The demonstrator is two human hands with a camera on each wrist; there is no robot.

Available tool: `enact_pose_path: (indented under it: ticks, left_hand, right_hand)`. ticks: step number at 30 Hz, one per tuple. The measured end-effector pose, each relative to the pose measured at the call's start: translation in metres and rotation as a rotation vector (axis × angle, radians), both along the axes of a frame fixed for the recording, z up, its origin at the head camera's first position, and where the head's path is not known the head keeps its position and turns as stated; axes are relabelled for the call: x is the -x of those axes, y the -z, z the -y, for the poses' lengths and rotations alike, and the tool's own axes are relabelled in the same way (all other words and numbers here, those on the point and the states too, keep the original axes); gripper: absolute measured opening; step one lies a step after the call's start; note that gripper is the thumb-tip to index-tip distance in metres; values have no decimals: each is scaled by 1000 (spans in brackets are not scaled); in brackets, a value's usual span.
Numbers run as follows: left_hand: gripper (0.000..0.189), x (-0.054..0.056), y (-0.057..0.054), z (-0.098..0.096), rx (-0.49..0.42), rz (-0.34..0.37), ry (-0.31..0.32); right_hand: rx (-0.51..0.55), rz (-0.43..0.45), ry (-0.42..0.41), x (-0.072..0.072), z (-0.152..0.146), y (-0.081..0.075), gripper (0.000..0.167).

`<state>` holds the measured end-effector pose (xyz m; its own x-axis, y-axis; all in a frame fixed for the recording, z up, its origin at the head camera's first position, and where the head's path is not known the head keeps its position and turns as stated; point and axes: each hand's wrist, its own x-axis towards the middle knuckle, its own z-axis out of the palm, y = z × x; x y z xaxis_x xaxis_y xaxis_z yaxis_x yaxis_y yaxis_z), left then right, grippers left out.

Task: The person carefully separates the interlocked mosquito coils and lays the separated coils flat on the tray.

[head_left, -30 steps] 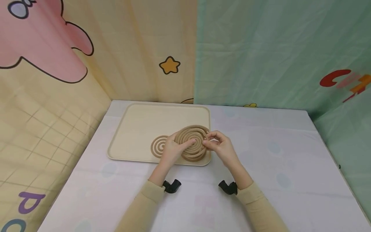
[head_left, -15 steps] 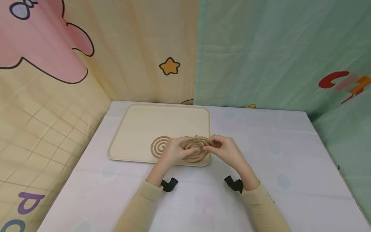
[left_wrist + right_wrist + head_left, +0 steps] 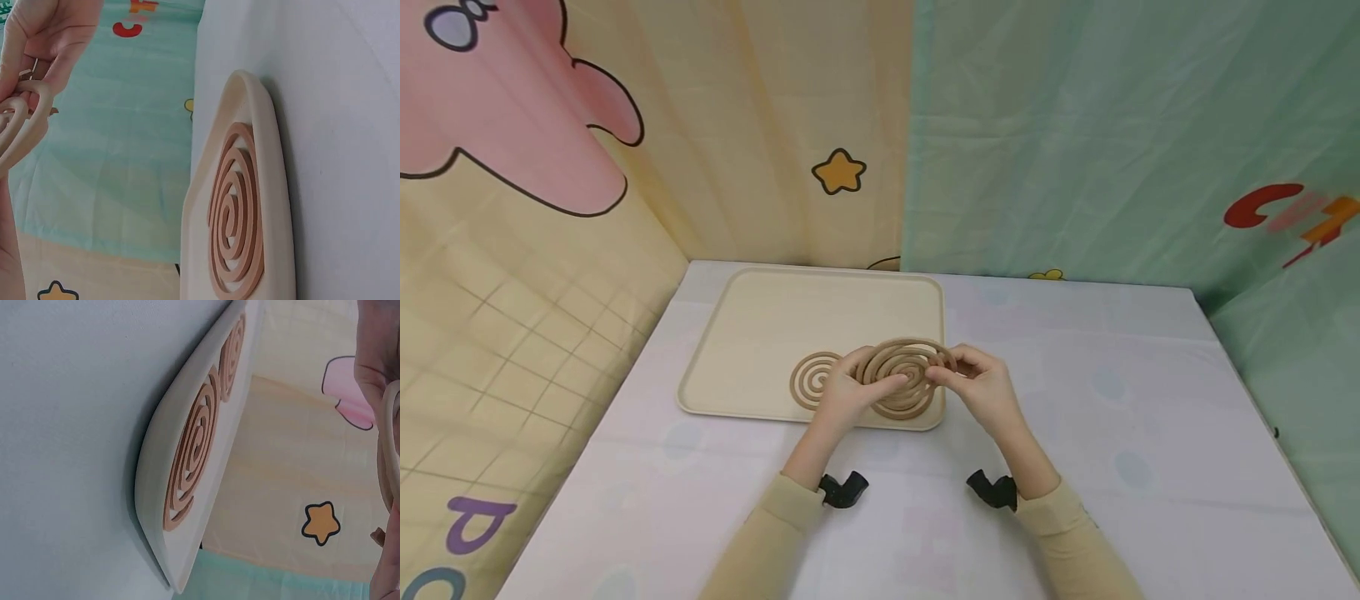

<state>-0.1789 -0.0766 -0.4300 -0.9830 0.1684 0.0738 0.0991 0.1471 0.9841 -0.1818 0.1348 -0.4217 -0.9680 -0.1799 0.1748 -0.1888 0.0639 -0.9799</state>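
A tan mosquito coil (image 3: 891,350), its turns seemingly doubled and spread apart, is held tilted above the tray's front right corner. My left hand (image 3: 841,398) grips its left side, with the thumb across its face. At the right edge, my right hand (image 3: 988,390) pinches the outer turns between thumb and fingers. Under it a second coil (image 3: 228,219) lies flat in the cream tray (image 3: 760,333). Another coil (image 3: 807,380) lies to the left, partly hidden by my left hand. In the left wrist view, the held coil's looped turns (image 3: 37,119) stand apart.
The tray sits on a white-covered table (image 3: 1112,417), its raised rim running close past the flat coils. Printed curtains (image 3: 1037,150) stand behind and at both sides. A black wrist mount (image 3: 844,490) sits on each wrist.
The held coil dipped and lay flatter half a second ago, and is now tipped up again. Its turns are spread further apart than a second ago. Both hands keep their hold.
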Motion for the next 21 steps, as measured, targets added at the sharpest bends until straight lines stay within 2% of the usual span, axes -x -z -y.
enact_pose_path:
  ticks: [2, 5, 8, 12, 15, 18, 21]
  left_hand:
    - [34, 0, -1, 1, 17, -7, 2]
    - [28, -1, -3, 1, 69, -36, 23]
    - [26, -1, -5, 1, 146, -79, 55]
    - [38, 0, -7, -1, 221, -112, 97]
    - [40, 1, -6, -1, 193, -85, 117]
    - [38, 3, -3, -1, 135, -27, 117]
    - [40, 5, 0, 0, 31, 58, 126]
  right_hand:
    - [-12, 19, -17, 0, -1, 1, 14]
    - [-121, -40, -19, -1, -4, -1, 14]
    - [-270, -176, -19, -2, -6, -6, 15]
    - [-458, -381, -34, -5, -5, -16, 20]
    - [-516, -438, -44, -6, -4, -21, 20]
    - [-514, -410, -38, -6, -2, -23, 17]
    - [-505, -376, -20, -5, -1, -23, 16]
